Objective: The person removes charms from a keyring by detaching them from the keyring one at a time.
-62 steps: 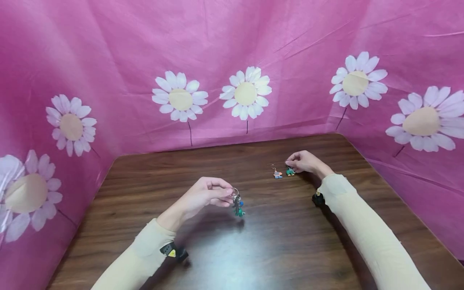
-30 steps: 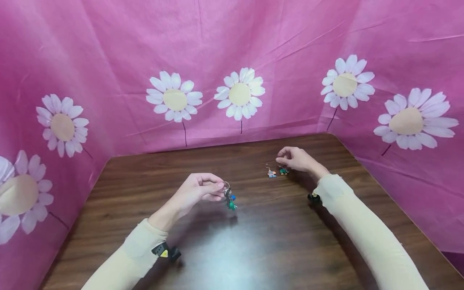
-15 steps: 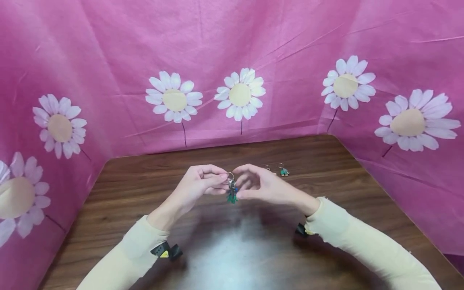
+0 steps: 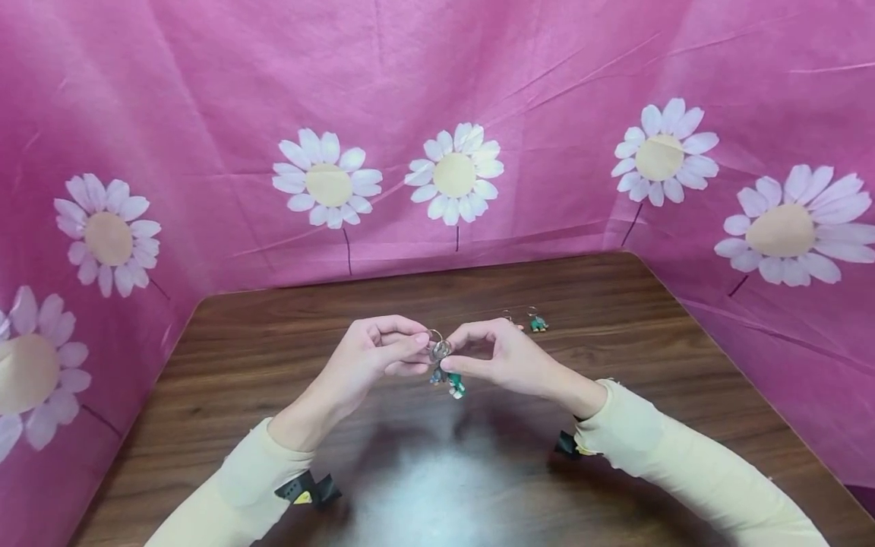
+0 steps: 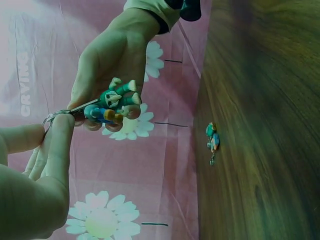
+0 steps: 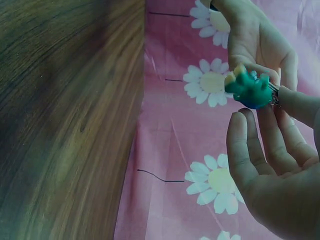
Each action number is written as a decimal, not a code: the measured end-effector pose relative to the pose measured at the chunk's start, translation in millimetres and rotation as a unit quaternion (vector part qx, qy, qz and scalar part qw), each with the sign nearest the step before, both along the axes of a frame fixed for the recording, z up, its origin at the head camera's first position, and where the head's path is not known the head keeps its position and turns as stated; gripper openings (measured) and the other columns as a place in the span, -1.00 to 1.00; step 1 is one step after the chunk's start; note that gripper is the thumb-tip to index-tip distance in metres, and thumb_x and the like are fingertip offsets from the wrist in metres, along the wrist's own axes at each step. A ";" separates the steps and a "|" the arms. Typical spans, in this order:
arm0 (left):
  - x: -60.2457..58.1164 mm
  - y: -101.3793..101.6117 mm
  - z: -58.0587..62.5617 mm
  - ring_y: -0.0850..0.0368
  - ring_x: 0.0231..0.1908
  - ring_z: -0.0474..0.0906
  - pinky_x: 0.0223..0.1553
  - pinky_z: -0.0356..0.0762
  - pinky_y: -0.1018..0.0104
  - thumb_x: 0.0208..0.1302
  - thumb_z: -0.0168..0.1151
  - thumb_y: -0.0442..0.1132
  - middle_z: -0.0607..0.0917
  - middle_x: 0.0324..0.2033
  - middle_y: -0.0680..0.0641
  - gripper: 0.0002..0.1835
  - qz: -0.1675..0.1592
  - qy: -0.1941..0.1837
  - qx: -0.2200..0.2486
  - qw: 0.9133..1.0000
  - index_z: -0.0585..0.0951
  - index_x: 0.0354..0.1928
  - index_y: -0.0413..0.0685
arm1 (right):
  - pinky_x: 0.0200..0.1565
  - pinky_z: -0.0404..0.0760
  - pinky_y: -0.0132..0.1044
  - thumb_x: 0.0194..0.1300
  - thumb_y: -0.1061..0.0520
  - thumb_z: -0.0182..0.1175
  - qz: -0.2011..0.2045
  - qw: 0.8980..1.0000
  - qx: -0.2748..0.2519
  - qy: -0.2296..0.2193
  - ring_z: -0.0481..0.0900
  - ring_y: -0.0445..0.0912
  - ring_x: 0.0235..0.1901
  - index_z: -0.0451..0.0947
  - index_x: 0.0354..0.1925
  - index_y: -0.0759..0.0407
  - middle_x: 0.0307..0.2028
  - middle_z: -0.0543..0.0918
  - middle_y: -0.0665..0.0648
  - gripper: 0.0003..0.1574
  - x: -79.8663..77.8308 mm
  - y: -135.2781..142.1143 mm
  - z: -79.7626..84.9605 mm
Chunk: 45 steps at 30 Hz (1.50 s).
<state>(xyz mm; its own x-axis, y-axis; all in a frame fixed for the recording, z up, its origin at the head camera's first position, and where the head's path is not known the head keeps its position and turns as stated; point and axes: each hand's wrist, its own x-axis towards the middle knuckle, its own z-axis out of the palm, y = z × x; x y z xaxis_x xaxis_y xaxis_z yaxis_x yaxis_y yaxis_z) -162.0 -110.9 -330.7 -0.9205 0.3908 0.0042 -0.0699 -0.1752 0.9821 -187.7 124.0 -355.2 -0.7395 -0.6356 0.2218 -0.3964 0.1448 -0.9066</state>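
Observation:
Above the middle of the table, my left hand (image 4: 369, 353) pinches the metal ring (image 5: 48, 119) of a keychain between thumb and fingers. My right hand (image 4: 509, 357) meets it from the other side, thumb and fingertips pinching the keychain's metal links just below the ring. From the links hang a green figure charm (image 5: 117, 95) and a blue one (image 5: 95, 114); the green charm (image 6: 250, 89) points away from the fingers in the right wrist view. Behind my right hand lie a green charm with a ring (image 4: 538, 324) and an orange charm (image 4: 517, 327), which the hand partly covers.
The brown wooden table (image 4: 273, 365) extends under both hands. A pink curtain printed with white daisies (image 4: 383, 91) stands along its back and both sides. Each wrist carries a black camera mount (image 4: 311, 488).
My right hand has left the green charm at the back right, which stays on the table. It has come to the keychain in my left hand and now pinches its links.

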 end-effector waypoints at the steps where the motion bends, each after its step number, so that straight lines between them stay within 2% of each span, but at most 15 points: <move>1: -0.4 0.0 -0.2 0.05 -0.24 0.76 -0.09 0.76 0.10 0.35 0.30 -0.42 0.78 -0.23 -0.18 -0.77 -0.001 0.003 0.000 1.000 0.63 -0.04 -0.47 | -0.04 0.75 -0.17 0.33 0.15 0.39 -0.002 1.000 0.002 0.002 0.69 -0.04 -0.15 0.72 -0.15 0.01 -0.24 0.78 -0.01 -0.88 -0.3 1.0 0.3; 5: -2.2 1.0 -0.9 0.04 -0.24 0.77 -0.08 0.75 0.05 0.35 0.31 -0.41 0.78 -0.22 -0.19 -0.76 -0.005 0.012 -0.001 1.000 0.63 -0.03 -0.47 | -0.16 0.73 -0.23 0.33 0.13 0.40 -0.024 0.999 0.010 0.018 0.70 -0.06 -0.21 0.74 -0.15 -0.01 -0.27 0.78 -0.04 -0.88 -2.3 4.8 -0.4; 10: -4.6 3.8 -3.2 0.02 -0.22 0.77 -0.07 0.75 0.01 0.36 0.30 -0.40 0.78 -0.20 -0.22 -0.74 -0.006 0.028 -0.010 1.000 0.62 -0.02 -0.49 | -0.32 0.68 -0.30 0.34 0.16 0.38 -0.044 0.999 -0.003 0.021 0.70 -0.06 -0.31 0.76 -0.16 0.04 -0.31 0.78 -0.02 -0.90 -4.5 8.8 -2.6; 13: -6.4 4.7 -6.5 -0.01 -0.23 0.76 -0.09 0.76 -0.01 0.37 0.29 -0.39 0.78 -0.20 -0.24 -0.75 -0.002 0.048 -0.028 0.998 0.62 -0.03 -0.49 | -0.38 0.66 -0.30 0.35 0.16 0.37 -0.044 0.999 -0.009 0.024 0.69 -0.05 -0.35 0.75 -0.17 0.03 -0.33 0.78 -0.01 -0.92 -6.2 10.8 -3.2; 18: -7.5 2.6 -12.0 -0.05 -0.26 0.75 -0.10 0.76 -0.04 0.37 0.33 -0.35 0.77 -0.20 -0.26 -0.82 0.013 0.092 -0.073 0.993 0.69 -0.09 -0.35 | -0.44 0.56 -0.30 0.39 0.14 0.34 -0.046 0.998 0.008 0.039 0.66 -0.05 -0.37 0.72 -0.16 0.00 -0.36 0.76 0.04 -0.93 -7.8 13.0 -2.4; 23: -8.0 0.1 -16.5 -0.06 -0.32 0.74 -0.12 0.77 -0.05 0.37 0.33 -0.34 0.77 -0.25 -0.24 -0.84 0.021 0.120 -0.103 0.987 0.71 -0.11 -0.31 | -0.41 0.62 -0.31 0.39 0.13 0.32 -0.019 1.000 0.018 0.003 0.66 -0.04 -0.40 0.71 -0.11 0.07 -0.36 0.73 0.14 -0.88 -7.3 11.5 -0.5; 29: -8.4 -1.5 -19.2 0.01 -0.36 0.75 -0.15 0.76 -0.11 0.37 0.31 -0.36 0.77 -0.25 -0.22 -0.82 0.025 0.114 -0.106 0.987 0.68 -0.11 -0.39 | -0.44 0.67 -0.31 0.35 0.11 0.38 0.002 1.000 0.030 -0.011 0.64 -0.06 -0.40 0.73 -0.13 0.03 -0.36 0.74 0.12 -0.87 -6.7 6.9 -2.4; 31: -8.3 -1.4 -19.7 0.03 -0.36 0.75 -0.15 0.76 -0.10 0.37 0.30 -0.37 0.77 -0.25 -0.24 -0.81 0.024 0.108 -0.102 0.989 0.67 -0.10 -0.42 | -0.45 0.68 -0.30 0.35 0.12 0.37 -0.001 1.000 0.019 -0.010 0.64 -0.04 -0.41 0.74 -0.14 0.04 -0.35 0.75 0.13 -0.89 -6.5 5.9 -3.0; 37: -6.8 1.3 -20.4 0.02 -0.36 0.74 -0.18 0.79 0.01 0.39 0.30 -0.34 0.77 -0.29 -0.25 -0.80 0.018 0.098 -0.100 0.990 0.67 -0.11 -0.41 | -0.52 0.67 -0.31 0.37 0.18 0.35 -0.017 0.998 -0.037 -0.047 0.66 0.01 -0.48 0.75 -0.14 0.12 -0.39 0.74 0.24 -0.89 -5.4 5.7 -3.1; 42: -6.6 3.5 -22.3 0.00 -0.35 0.74 -0.13 0.76 -0.09 0.43 0.28 -0.27 0.77 -0.33 -0.23 -0.77 0.009 0.101 -0.112 0.989 0.68 -0.12 -0.38 | -0.53 0.67 -0.35 0.34 0.14 0.38 -0.039 0.996 -0.040 -0.065 0.67 -0.04 -0.49 0.76 -0.13 0.12 -0.41 0.75 0.21 -0.86 -4.5 7.2 -1.8; 45: -6.1 3.8 -21.9 -0.05 -0.34 0.74 -0.13 0.75 -0.12 0.44 0.26 -0.29 0.77 -0.33 -0.24 -0.78 0.005 0.104 -0.115 0.988 0.68 -0.12 -0.39 | -0.53 0.67 -0.35 0.34 0.13 0.39 -0.039 0.995 -0.047 -0.081 0.68 -0.02 -0.49 0.75 -0.12 0.14 -0.41 0.75 0.23 -0.83 -4.5 6.1 -0.9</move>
<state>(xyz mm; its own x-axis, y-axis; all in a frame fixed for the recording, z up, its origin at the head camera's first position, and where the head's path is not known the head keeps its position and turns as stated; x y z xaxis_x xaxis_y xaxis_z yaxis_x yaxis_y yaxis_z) -168.1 -107.1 -352.6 -0.9132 0.3936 0.1057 0.1381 0.0550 0.9889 -192.2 130.0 -356.1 -0.8163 -0.5575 0.1511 -0.2345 0.0807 -0.9688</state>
